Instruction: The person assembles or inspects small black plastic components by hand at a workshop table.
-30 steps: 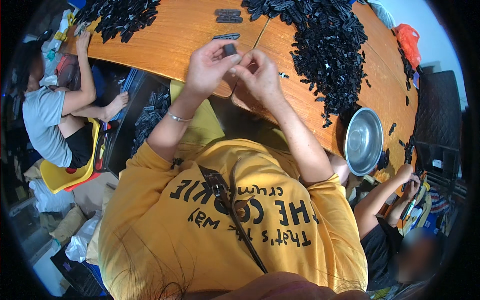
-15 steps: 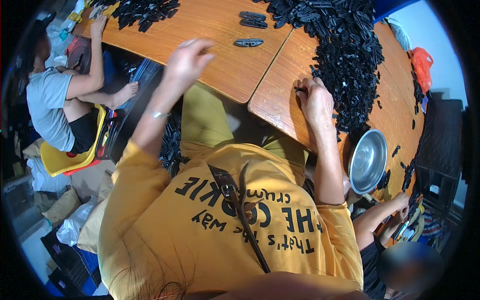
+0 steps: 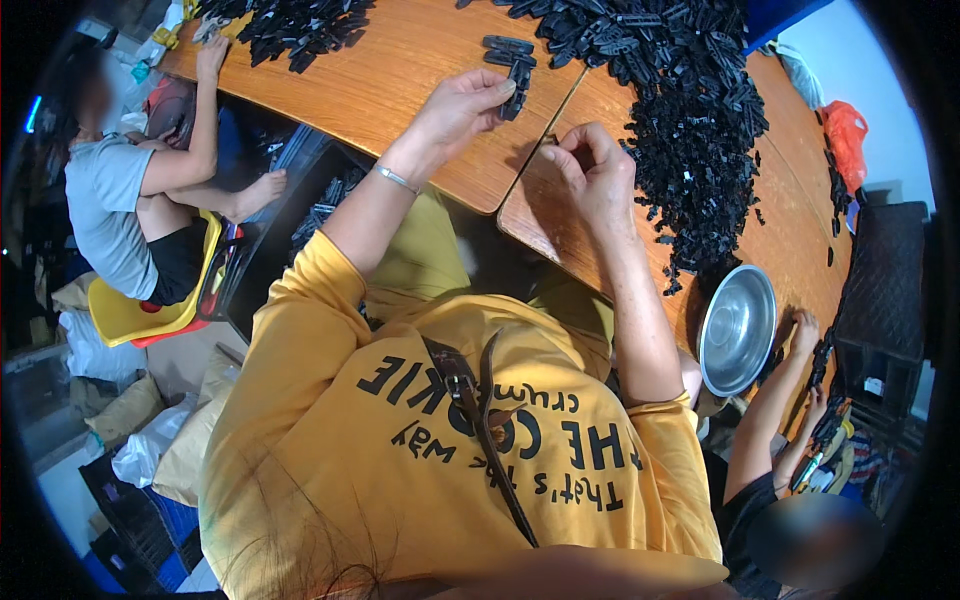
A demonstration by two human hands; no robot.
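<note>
My left hand [image 3: 458, 118] pinches a long black plastic part [image 3: 516, 92] between thumb and fingers, tilted upright just above the wooden table [image 3: 420, 60]. Beyond it lie other black plastic parts [image 3: 508, 44] of the same kind, partly covered by the held one. To the right, my right hand [image 3: 597, 180] is over the table near the seam, thumb and forefinger pressed together. Whatever sits at those fingertips is too small to make out. Close by on its right spreads a heap of small black pieces [image 3: 700, 150].
A heap of long black parts [image 3: 600, 35] covers the far side, another pile [image 3: 300, 30] the far left. A metal bowl [image 3: 738, 330] stands at the right edge. One person sits left on a yellow chair [image 3: 140, 315]; another person's arm [image 3: 765, 430] reaches in at lower right.
My left hand has moved right and taken hold of the long black part from the table. My right hand has come left, away from the small-piece heap, toward the left hand.
</note>
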